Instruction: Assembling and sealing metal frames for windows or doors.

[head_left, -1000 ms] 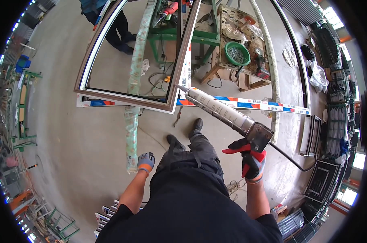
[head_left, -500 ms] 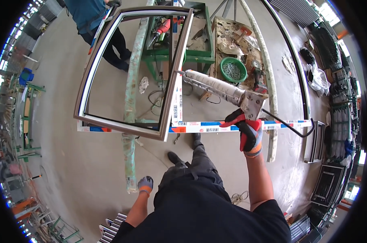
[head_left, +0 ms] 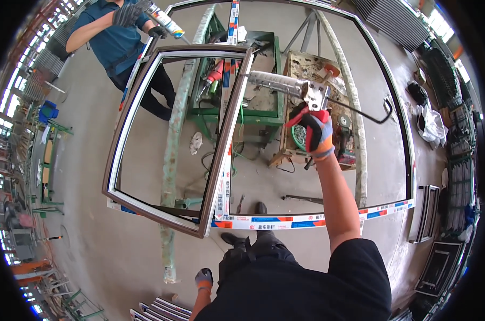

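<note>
You are standing on a bare grey concrete floor (head_left: 82,235) in a workshop, with racks and stacked material curving round the edges of the view. In front of you a brown window frame (head_left: 221,144) lies raised off the floor on two long pale green beams (head_left: 170,176), and a bigger frame wrapped in white, red and blue striped protective tape (head_left: 306,219) runs round it, its near rail just ahead of your shoes.

Beyond the brown frame stands a green workbench (head_left: 264,115) with a red power tool on it, and just right of it a wooden box of small parts (head_left: 306,69). Loose cables and a crumpled rag (head_left: 196,143) lie on the floor under the frame. At the far corner another person in a blue shirt (head_left: 111,40) holds a second cartridge gun in gloved hands — keep those hands apart from yours.

Your right hand (head_left: 316,131), in a red, grey and orange glove, is raised at arm's length and clamped round the handle of a caulking gun (head_left: 290,85). Its silver tube reaches left from your fist, the nozzle tip right at the top right corner of the brown frame, and the plunger rod (head_left: 368,109) trails off right, ending in a hook. Your left hand (head_left: 204,279) hangs low by your hip in a grey glove — holding nothing; whether its fingers are curled I cannot tell.
</note>
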`<state>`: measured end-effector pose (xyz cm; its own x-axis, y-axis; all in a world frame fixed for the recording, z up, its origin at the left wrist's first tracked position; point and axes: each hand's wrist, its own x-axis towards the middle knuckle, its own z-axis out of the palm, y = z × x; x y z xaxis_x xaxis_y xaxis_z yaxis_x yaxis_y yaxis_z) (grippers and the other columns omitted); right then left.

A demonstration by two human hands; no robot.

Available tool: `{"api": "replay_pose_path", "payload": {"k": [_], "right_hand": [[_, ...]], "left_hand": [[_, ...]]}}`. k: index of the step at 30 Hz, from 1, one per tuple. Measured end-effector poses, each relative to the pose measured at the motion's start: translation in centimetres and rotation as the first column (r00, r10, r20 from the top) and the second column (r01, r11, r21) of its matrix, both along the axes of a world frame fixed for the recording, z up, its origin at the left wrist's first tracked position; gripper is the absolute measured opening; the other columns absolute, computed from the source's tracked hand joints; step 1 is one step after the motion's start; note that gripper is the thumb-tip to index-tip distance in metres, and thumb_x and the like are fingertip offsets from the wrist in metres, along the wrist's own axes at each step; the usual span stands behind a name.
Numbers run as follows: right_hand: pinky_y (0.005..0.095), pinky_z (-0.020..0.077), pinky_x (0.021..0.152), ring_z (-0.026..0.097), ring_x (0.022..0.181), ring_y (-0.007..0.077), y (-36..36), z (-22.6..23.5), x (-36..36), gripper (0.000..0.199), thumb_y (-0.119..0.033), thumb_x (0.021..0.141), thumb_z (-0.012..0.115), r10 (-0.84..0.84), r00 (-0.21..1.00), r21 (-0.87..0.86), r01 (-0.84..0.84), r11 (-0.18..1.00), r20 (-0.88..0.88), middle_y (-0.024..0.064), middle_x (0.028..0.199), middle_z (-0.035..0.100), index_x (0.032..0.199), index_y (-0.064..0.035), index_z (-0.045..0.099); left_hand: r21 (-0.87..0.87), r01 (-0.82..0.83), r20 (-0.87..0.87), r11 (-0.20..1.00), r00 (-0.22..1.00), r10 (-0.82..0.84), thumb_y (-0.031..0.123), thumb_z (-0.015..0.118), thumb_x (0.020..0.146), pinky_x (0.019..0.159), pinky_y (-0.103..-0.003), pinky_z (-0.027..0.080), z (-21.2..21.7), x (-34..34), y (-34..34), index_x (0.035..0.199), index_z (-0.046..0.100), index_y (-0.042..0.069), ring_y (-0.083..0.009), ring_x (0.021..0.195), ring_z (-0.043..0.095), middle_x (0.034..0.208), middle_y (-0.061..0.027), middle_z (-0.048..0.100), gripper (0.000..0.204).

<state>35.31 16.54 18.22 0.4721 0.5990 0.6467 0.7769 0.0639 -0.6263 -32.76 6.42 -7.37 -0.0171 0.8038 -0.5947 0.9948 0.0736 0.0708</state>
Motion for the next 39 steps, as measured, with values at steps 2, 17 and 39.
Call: {"api": "replay_pose_path", "payload": {"k": [2, 17, 39], "right_hand": [[0.0303, 0.0517, 0.069, 0.066, 0.071, 0.0210, 2.2, -1.2, 2.4, 0.014, -0.008, 0.080, 0.059, 0.100, 0.830, 0.142, -0.025, 0.990, -0.548, 0.0121, 0.072, 0.066, 0.078, 0.0028, 0.068], [0.0413, 0.0585, 0.080, 0.070, 0.088, 0.0302, 10.2, -4.1, 15.2, 0.015, -0.004, 0.081, 0.064, 0.365, 0.483, 0.395, -0.044, 0.918, -0.796, 0.0141, 0.091, 0.067, 0.095, 0.0033, 0.062], [0.0505, 0.0466, 0.091, 0.062, 0.099, 0.0394, -22.2, 6.5, -23.3, 0.067, -0.037, 0.079, 0.069, 0.328, 0.515, 0.133, -0.379, 0.916, -0.792, 0.0262, 0.105, 0.063, 0.125, 0.0074, 0.048]], "left_hand": [[0.013, -0.076, -0.023, 0.997, 0.997, 0.076, 0.039, 0.052, 0.088, 0.088, -0.049, 0.050, 0.3, 0.5, -1.1, 0.098, 0.069, 0.006, -0.0412, 0.097, 0.064, 0.101, -0.0221, 0.068, 0.038], [-0.034, -0.113, -0.034, 0.993, 0.993, 0.112, 0.036, 0.052, 0.086, 0.087, -0.049, 0.051, 1.1, 3.6, -3.2, 0.095, 0.069, 0.004, -0.0419, 0.094, 0.065, 0.097, -0.0235, 0.068, 0.038], [-0.053, -0.013, 0.114, 0.999, 0.993, 0.019, 0.043, 0.045, 0.089, 0.087, -0.048, 0.051, -2.3, -1.7, -3.0, 0.098, 0.070, 0.013, -0.0380, 0.098, 0.065, 0.103, -0.0192, 0.069, 0.040]]}}
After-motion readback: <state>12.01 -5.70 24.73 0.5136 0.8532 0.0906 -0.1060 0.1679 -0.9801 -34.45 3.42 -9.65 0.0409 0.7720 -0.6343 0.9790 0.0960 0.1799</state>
